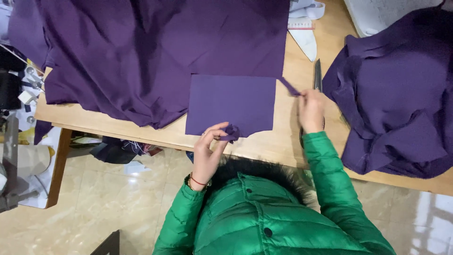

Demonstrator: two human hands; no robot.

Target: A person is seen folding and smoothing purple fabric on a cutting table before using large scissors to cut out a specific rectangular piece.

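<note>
1 head view, high overhead, looking straight down on wooden table (pixel 292 141) edge, moderately close.

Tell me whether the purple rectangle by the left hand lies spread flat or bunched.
Mostly spread flat: the purple rectangle lies smooth; only its near edge is bunched in the left hand.

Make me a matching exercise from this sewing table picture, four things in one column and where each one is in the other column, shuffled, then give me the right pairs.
Things:
1. flat rectangular purple fabric panel
2. thin purple fabric strip
3. heaped pile of purple cloth pieces
4. long metal scissors

Places:
A. on the right end of the wooden table
B. pinched by the right hand, running up to the panel's top right corner
C. in the middle, its near edge bunched in the left hand
D. just beyond the right hand, blades pointing away

Pairs: 1-C, 2-B, 3-A, 4-D
</note>
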